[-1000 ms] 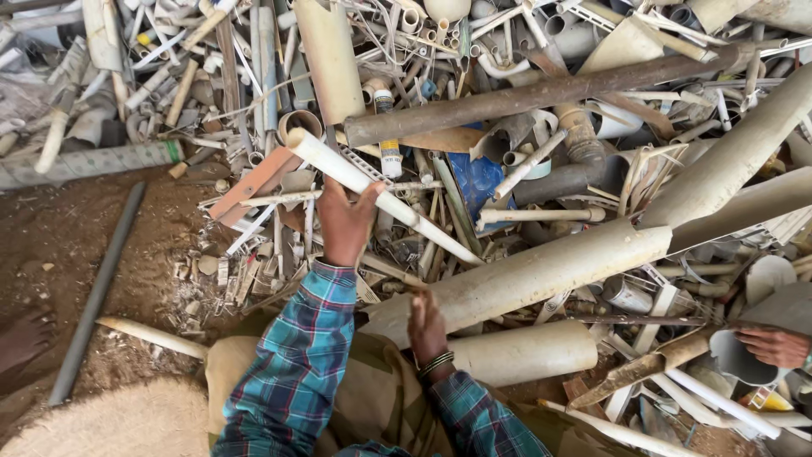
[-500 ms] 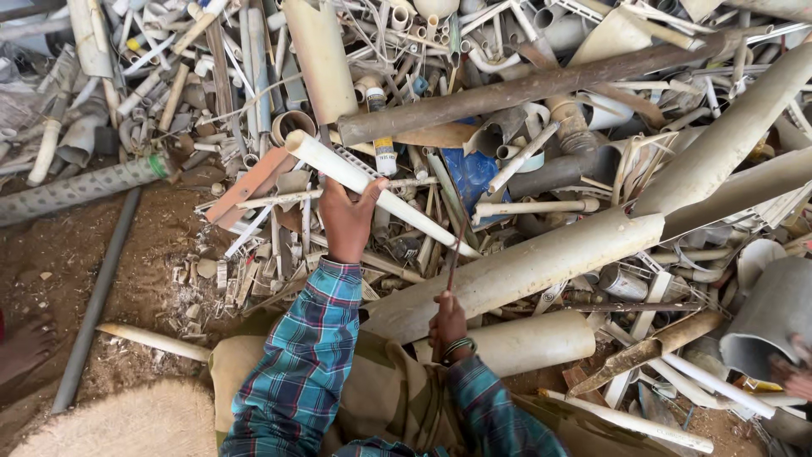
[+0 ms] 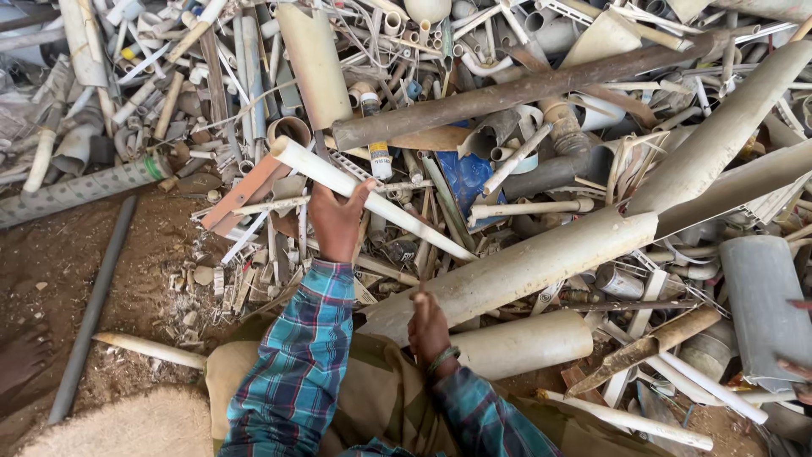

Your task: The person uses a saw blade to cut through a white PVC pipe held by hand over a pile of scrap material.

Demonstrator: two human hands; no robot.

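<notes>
left grip (image 3: 338,222) is clenched round a white pipe (image 3: 372,199), holding it mid-length so it slants from a raised open end at upper left down to a thin split end at lower right, over the scrap heap. right grip (image 3: 429,326), nearer the body, is closed in a fist; a thin dark stick rises from it, but whether the fingers truly hold it i cannot tell. a green band sits on that wrist.

by the look of it, the step in hand is lifting one piece free of the pile, with the pipe already clear of most of the litter. the next move, as a judgement, calls for keeping the long thin end from snagging the strips it crosses, and for a firm hold since the pipe is held off its middle.

just beyond the right hand lies a big pale pipe (image 3: 516,271), with a shorter stub (image 3: 524,343) beside it. further off, a brown pipe (image 3: 516,91) lies across the heap, over a blue scrap (image 3: 465,178). at the left, a grey rod (image 3: 93,305) lies on bare dirt. another person's fingers (image 3: 795,368) show at the right edge, by a grey half-pipe (image 3: 761,296).
</notes>
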